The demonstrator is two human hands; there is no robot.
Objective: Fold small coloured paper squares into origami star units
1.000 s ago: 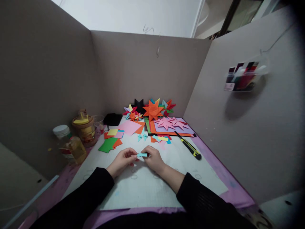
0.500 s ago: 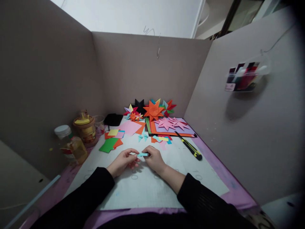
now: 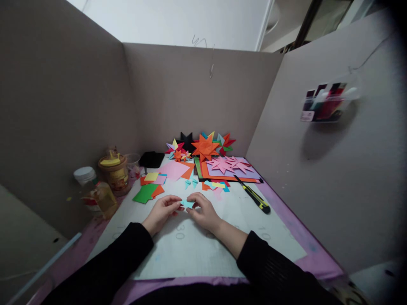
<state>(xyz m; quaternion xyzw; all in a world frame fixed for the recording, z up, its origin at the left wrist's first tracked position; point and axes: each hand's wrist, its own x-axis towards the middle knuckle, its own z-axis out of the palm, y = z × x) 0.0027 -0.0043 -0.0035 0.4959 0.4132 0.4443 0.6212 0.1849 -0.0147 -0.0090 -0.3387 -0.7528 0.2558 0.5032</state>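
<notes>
My left hand (image 3: 163, 213) and my right hand (image 3: 202, 210) meet over the white cutting mat (image 3: 197, 250), both pinching a small light-blue paper piece (image 3: 187, 203) between their fingertips. The piece looks folded shorter and sits just above the mat. Two more small light-blue folded pieces (image 3: 190, 183) lie on the mat a little beyond my hands. Black sleeves cover both forearms.
Folded paper stars (image 3: 203, 146) and pink stars on coloured sheets (image 3: 227, 166) lie at the back. Loose coloured squares (image 3: 149, 189) sit left, a yellow-black utility knife (image 3: 252, 196) right. Jars and a bottle (image 3: 95, 195) stand at the left edge. Cardboard walls enclose three sides.
The light-blue strip, held stretched out between my hands before, now looks shorter and folded, and my fingertips have closed in nearer each other.
</notes>
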